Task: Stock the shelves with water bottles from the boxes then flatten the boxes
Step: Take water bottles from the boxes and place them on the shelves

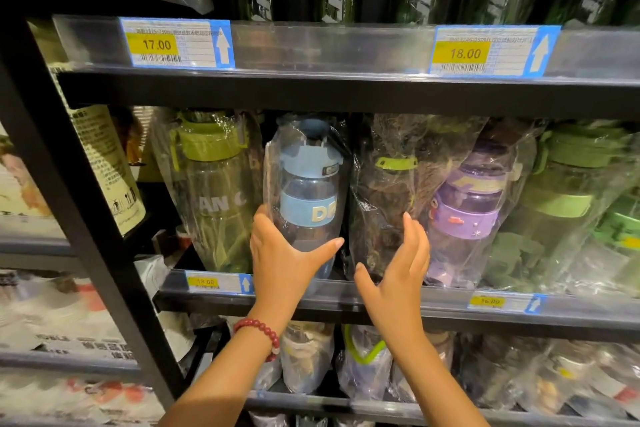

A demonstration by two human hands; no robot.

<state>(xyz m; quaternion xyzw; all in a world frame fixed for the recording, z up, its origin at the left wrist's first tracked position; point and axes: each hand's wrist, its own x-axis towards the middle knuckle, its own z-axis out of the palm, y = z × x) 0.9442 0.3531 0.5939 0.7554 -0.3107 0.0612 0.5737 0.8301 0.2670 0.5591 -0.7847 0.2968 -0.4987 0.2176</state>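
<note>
Five wrapped bottles (309, 191) there, four price tags (176, 43).

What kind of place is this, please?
Most likely a shop aisle: price tags marked 17.00 and 18.00 line each shelf edge, and plastic-wrapped bottles stand in rows.

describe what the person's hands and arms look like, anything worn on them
Both forearms are bare, with no sleeves in view. The left hand has a bracelet of round dark red beads around its wrist, with one paler bead near the underside. The right hand and its wrist carry nothing: no ring, watch or glove shows. Fingernails on both hands look short and unpainted.
</note>
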